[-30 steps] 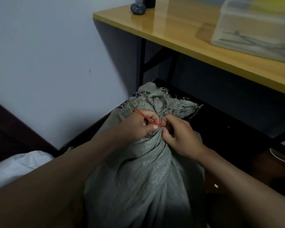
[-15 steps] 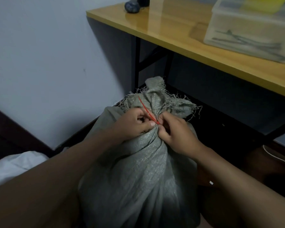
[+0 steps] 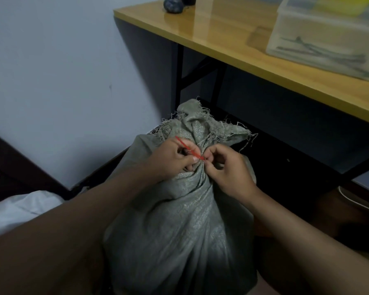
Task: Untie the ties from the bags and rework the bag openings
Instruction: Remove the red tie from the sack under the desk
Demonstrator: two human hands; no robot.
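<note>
- We are pinching the red tie with left hand and right hand at the grey bag neck, frame centre.
- Risk we are noting: the thin tie slipping or snapping under uneven pulling, leaving the neck cinched.

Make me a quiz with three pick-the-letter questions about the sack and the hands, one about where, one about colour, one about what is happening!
1. Where is the clear plastic box?
A. on the wooden table
B. inside the sack
C. on the floor

2. What colour is the tie?
A. blue
B. red
C. white

3. How is the sack right now?
A. wide open
C. lying flat and empty
B. bunched shut at the neck

Answers:
1 A, the box sits on the tabletop.
2 B, the thin strand is red.
3 B, the left hand and right hand pinch the tie at the gathered neck.
</note>
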